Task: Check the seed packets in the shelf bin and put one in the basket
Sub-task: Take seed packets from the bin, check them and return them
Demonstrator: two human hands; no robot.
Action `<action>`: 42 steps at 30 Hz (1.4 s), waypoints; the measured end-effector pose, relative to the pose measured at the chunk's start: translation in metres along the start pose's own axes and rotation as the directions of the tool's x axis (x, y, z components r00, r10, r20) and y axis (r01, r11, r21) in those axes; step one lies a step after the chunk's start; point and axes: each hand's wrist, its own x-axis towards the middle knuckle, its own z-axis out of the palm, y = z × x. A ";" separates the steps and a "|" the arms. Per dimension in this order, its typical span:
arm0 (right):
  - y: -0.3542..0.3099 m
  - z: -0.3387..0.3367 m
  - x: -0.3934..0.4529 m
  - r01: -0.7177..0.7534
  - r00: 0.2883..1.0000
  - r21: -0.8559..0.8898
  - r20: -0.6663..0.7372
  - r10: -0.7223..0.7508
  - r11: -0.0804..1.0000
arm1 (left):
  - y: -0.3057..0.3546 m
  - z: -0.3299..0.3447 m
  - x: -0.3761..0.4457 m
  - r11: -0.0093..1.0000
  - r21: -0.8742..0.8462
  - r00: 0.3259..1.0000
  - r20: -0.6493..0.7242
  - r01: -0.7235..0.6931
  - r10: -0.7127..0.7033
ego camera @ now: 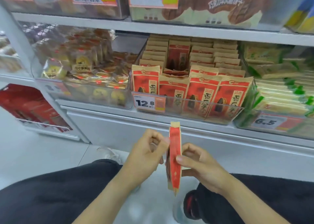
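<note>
White store shelves are filling the upper half of the frame, and the head view is looking down from a crouch onto pale floor at the bottom. At centre right, a clear bin [186, 104] is holding rows of red and tan seed packets, with a 12.8 price tag [148, 103] on its front wall. One packet [175, 155] is being held edge-on at lower centre, below the bin and in front of the shelf base. The left hand [146, 155] is pinching its left face near the top, and the right hand [200, 166] is gripping its right edge with the thumb laid across it; both are clamped on the packet, probably turning it so a face or the seams can be read. Dark trouser legs are crowding both lower corners, leaving a narrow gap of floor beneath the packet. No basket is showing, so I cannot tell which way the packet needs to go.
</note>
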 end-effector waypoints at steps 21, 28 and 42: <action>0.074 -0.065 -0.021 -0.121 0.970 -0.048 -0.217 0.108 0.991 | -0.069 0.088 -0.007 0.983 0.155 0.985 0.120 0.102 -0.121; 0.082 -0.063 -0.007 -0.115 0.977 0.020 -0.181 0.117 0.993 | -0.078 0.083 -0.002 0.983 0.161 0.992 0.074 0.090 -0.103; 0.098 -0.077 -0.004 -0.110 0.945 0.039 -0.305 0.116 0.993 | -0.096 0.072 0.014 0.934 0.284 0.958 0.119 0.218 -0.260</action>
